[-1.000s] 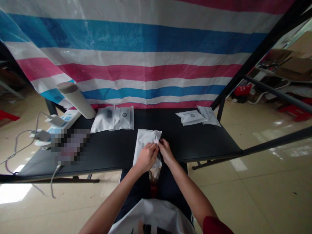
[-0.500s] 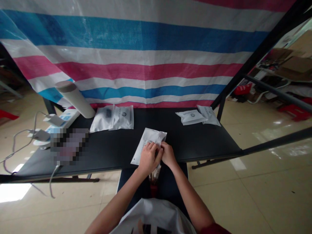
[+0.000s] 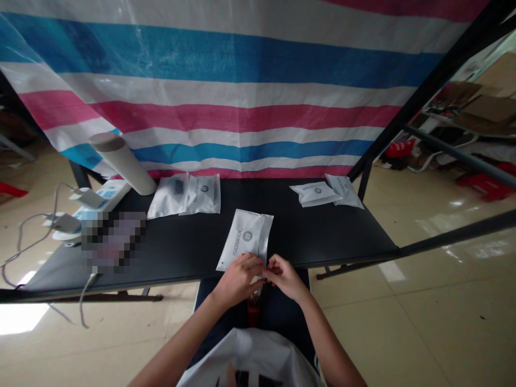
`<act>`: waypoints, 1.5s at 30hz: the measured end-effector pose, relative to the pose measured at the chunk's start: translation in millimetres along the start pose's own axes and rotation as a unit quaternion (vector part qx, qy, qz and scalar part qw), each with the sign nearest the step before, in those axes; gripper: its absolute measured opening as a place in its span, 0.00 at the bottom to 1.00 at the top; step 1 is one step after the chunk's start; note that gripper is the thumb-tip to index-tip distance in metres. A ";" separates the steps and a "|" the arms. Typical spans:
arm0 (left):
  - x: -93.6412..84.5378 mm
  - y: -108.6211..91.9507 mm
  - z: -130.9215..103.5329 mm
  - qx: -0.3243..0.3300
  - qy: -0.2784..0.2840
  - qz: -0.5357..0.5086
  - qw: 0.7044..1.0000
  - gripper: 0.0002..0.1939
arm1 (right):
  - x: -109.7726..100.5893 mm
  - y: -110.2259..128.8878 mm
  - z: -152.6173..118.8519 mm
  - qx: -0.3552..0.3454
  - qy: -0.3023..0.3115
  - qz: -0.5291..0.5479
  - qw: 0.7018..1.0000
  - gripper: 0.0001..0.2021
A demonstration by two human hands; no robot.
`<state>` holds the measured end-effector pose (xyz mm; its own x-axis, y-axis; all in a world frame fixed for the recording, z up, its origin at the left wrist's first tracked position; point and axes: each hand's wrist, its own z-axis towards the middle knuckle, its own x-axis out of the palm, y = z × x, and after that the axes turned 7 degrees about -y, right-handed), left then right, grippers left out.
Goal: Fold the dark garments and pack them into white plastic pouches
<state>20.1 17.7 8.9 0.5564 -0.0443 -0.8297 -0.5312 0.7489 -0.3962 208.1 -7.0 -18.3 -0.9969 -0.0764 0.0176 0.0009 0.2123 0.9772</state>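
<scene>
A white zip pouch (image 3: 237,239) with grey print lies at a slant near the front edge of the black table. My left hand (image 3: 242,277) is closed on its near right corner, fingers over the top. At that same corner my right hand (image 3: 284,277) pinches the pouch's edge with thumb and fingertips. The fingers hide the corner itself. Below my hands, between my legs, sits something red (image 3: 253,316) with a clear, shiny upper part, which I cannot make out.
Two similar pouches (image 3: 203,193) lie at the back left and two more (image 3: 316,193) at the back right. A white bottle (image 3: 124,164), a power strip (image 3: 115,196) with chargers and a blurred-out device (image 3: 116,242) occupy the left end. Striped sheeting (image 3: 242,118) hangs behind the table.
Both hands have slid toward me along the pouch's right edge, from its upper part down to the near corner. More of the print now shows.
</scene>
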 end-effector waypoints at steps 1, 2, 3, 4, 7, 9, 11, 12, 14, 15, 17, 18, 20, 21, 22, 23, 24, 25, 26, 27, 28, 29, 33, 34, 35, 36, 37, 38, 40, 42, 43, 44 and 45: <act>-0.1 0.8 0.2 0.004 -0.003 0.001 1.000 0.05 | 0.0 0.1 1.8 0.001 0.001 -0.001 1.000 0.18; -0.1 1.6 0.2 0.006 -0.008 0.002 1.000 0.04 | 0.0 0.1 3.1 0.003 0.000 -0.002 1.000 0.18; 0.1 2.4 0.1 0.009 -0.012 0.003 1.000 0.06 | 0.5 -0.1 3.8 0.005 -0.002 -0.001 1.000 0.18; 0.4 3.1 0.0 0.011 -0.013 0.005 1.000 0.08 | 1.5 -0.6 4.0 0.007 -0.007 0.002 1.000 0.18; 1.3 3.3 0.6 0.017 0.001 0.027 0.999 0.12 | 7.7 -3.3 3.1 0.009 -0.042 0.031 0.999 0.19; 1.7 0.5 1.4 0.011 0.006 0.051 0.999 0.11 | 11.5 -5.4 3.9 0.010 -0.068 0.055 0.996 0.21; 2.2 -5.8 1.1 0.002 -0.002 0.062 0.998 0.10 | 11.6 -6.7 9.2 0.005 -0.084 0.060 0.995 0.22; 2.6 -10.6 -0.1 0.002 -0.007 0.061 0.998 0.10 | 9.7 -6.8 14.2 -0.002 -0.090 0.053 0.995 0.22; 3.6 -22.9 -5.4 0.006 -0.017 0.051 0.999 0.11 | 2.6 -5.6 29.4 -0.025 -0.113 0.020 0.993 0.21; 4.1 -30.1 -9.4 0.011 -0.020 0.042 0.999 0.11 | -1.9 -4.3 39.0 -0.041 -0.135 -0.004 0.990 0.20; 4.1 -44.5 -19.1 0.021 -0.028 0.017 0.999 0.11 | -9.9 -0.8 59.6 -0.074 -0.189 -0.046 0.978 0.18; 3.2 -50.9 -24.0 0.021 -0.034 0.004 0.999 0.11 | -12.3 1.1 69.3 -0.086 -0.208 -0.055 0.973 0.18; -0.4 -60.1 -32.6 0.004 -0.050 -0.026 0.998 0.11 | -11.6 4.4 84.2 -0.105 -0.217 -0.058 0.969 0.18; -3.1 -62.4 -35.9 -0.013 -0.060 -0.038 0.997 0.11 | -8.4 5.5 88.8 -0.114 -0.211 -0.062 0.969 0.17; -5.9 -63.2 -38.5 -0.033 -0.072 -0.047 0.996 0.11 | -3.5 6.4 91.4 -0.125 -0.203 -0.074 0.968 0.17; -8.7 -62.6 -40.6 -0.053 -0.083 -0.049 0.994 0.10 | 2.5 6.8 92.2 -0.138 -0.196 -0.094 0.966 0.16; -11.1 -60.9 -42.4 -0.072 -0.092 -0.042 0.992 0.09 | 9.0 7.1 91.7 -0.151 -0.189 -0.117 0.963 0.16; -13.0 -58.1 -44.3 -0.092 -0.096 -0.023 0.991 0.08 | 15.3 7.2 90.2 -0.161 -0.178 -0.138 0.961 0.16; -14.3 -54.6 -46.4 -0.111 -0.093 0.006 0.989 0.12 | 20.7 7.2 88.2 -0.168 -0.165 -0.154 0.960 0.16; -15.2 -50.5 -48.9 -0.128 -0.084 0.041 0.987 0.19 | 24.9 7.2 86.3 -0.173 -0.151 -0.164 0.959 0.15; -15.8 -45.8 -51.7 -0.143 -0.069 0.077 0.984 0.26 | 27.6 7.2 84.6 -0.175 -0.140 -0.169 0.960 0.15; -16.6 -40.7 -55.0 -0.156 -0.053 0.110 0.980 0.32 | 28.8 7.2 83.4 -0.174 -0.132 -0.168 0.961 0.15; -25.9 -15.0 -69.6 -0.183 -0.013 0.189 0.965 0.33 | 20.8 5.6 81.9 -0.143 -0.114 -0.115 0.976 0.17; -30.4 -7.0 -73.3 -0.187 -0.014 0.201 0.961 0.31 | 16.1 4.9 81.9 -0.135 -0.107 -0.099 0.980 0.18; -35.6 1.5 -76.9 -0.192 -0.017 0.213 0.958 0.30 | 10.3 4.0 81.9 -0.130 -0.103 -0.089 0.982 0.18; -41.6 10.4 -80.5 -0.199 -0.022 0.226 0.953 0.29 | 3.2 3.1 82.1 -0.129 -0.106 -0.086 0.982 0.19; -48.2 19.5 -83.9 -0.208 -0.026 0.239 0.948 0.28 | -5.5 2.2 82.5 -0.131 -0.120 -0.089 0.980 0.19; -55.2 28.4 -87.2 -0.218 -0.028 0.252 0.942 0.27 | -15.6 1.2 83.3 -0.134 -0.142 -0.096 0.976 0.19; -69.6 44.8 -93.3 -0.242 -0.028 0.277 0.929 0.24 | -40.3 -0.6 86.6 -0.138 -0.207 -0.101 0.963 0.20; -83.1 58.6 -98.6 -0.276 -0.025 0.295 0.914 0.23 | -68.6 -1.2 92.5 -0.136 -0.289 -0.083 0.944 0.22; -89.0 64.7 -100.8 -0.293 -0.022 0.301 0.907 0.23 | -82.8 -0.5 96.5 -0.132 -0.331 -0.068 0.932 0.23; -94.0 70.3 -102.9 -0.306 -0.017 0.303 0.902 0.23 | -96.4 1.0 101.1 -0.122 -0.370 -0.055 0.919 0.24; -98.1 75.6 -104.7 -0.315 -0.010 0.302 0.900 0.23 | -108.9 3.6 106.3 -0.104 -0.398 -0.042 0.911 0.24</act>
<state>-141.5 9.5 19.2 0.0525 0.2624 -0.9635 -0.9939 0.1077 -0.0248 308.3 105.6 -39.2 -0.7356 0.6635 -0.1368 -0.1451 0.0429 0.9885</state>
